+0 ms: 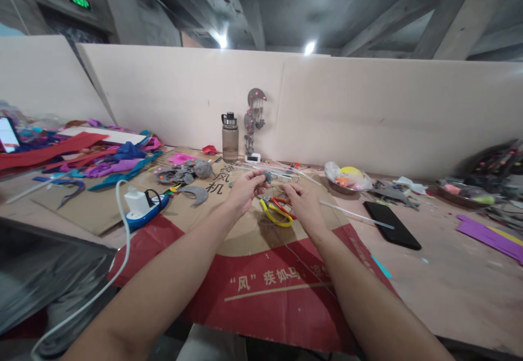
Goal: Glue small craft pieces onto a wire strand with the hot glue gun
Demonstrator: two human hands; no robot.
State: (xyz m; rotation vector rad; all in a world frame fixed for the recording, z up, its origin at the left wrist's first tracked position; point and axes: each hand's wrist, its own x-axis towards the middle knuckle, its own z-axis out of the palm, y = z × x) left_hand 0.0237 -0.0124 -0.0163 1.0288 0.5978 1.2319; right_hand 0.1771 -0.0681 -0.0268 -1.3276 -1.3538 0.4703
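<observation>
My left hand [248, 192] is closed in a pinch around a small grey piece [268, 177] above the cardboard sheet [245, 241]. Just to its right, my right hand [300, 200] has its fingertips pressed together; whatever they hold is too small to make out. Below and between the hands lies a hand tool with yellow and red handles [281, 220], its working end partly hidden. A thin thread [298, 256] trails over the cardboard toward my right forearm. Left of my left hand are a grey crescent [198, 194] and a pile of grey pieces [177, 173].
A bottle [230, 138] stands near the white partition, beside a hanging grey crescent ornament [256, 97]. A blue power strip [145, 214] with a white cable sits left, near coloured fabric strips [118, 157]. Right are a phone [392, 225] and a bowl [345, 188].
</observation>
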